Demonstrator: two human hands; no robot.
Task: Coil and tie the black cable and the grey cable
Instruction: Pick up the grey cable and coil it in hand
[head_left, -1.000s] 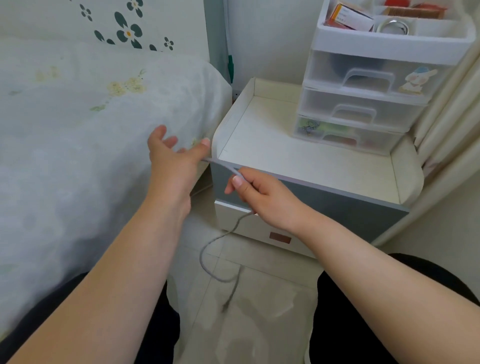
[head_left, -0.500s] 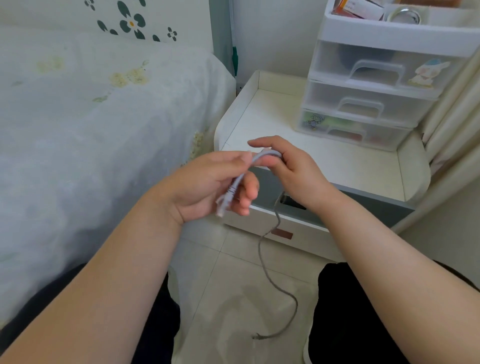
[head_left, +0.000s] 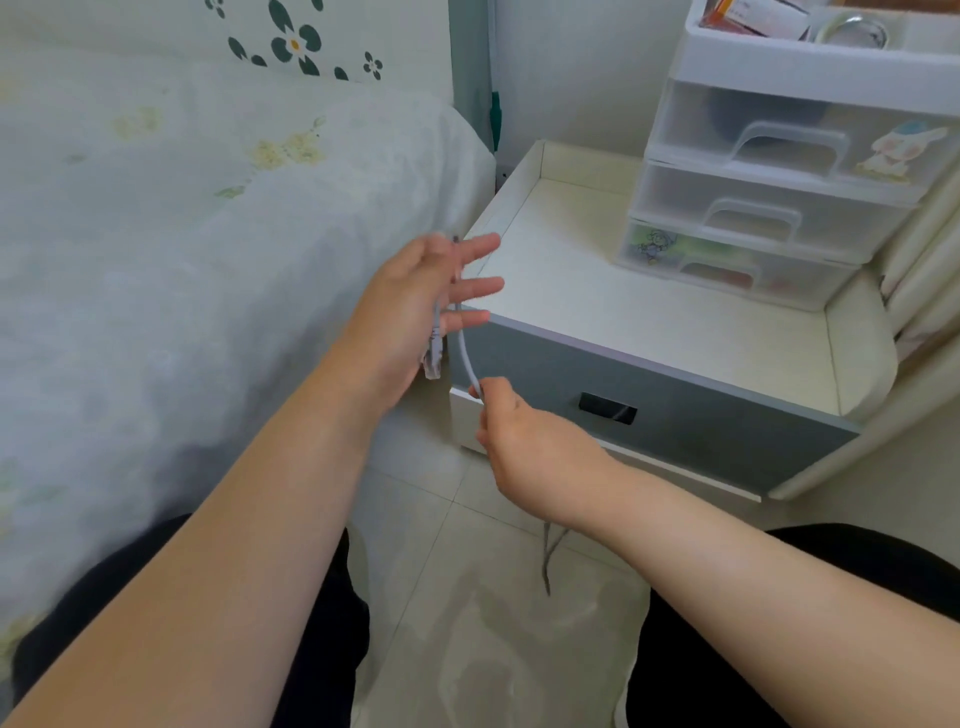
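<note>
Nightstand (head_left: 649, 312) just behind grey cable (head_left: 464, 353), bed (head_left: 182, 260) alongside.

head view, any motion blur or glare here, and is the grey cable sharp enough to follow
Head view: the left hand is motion-blurred, its fingertips smeared; the grey cable is soft but traceable from that hand down to the right hand, then faint below the wrist. Soft daylight, a pale sheen on the floor tiles, wide-angle bending at the drawer unit.
</note>
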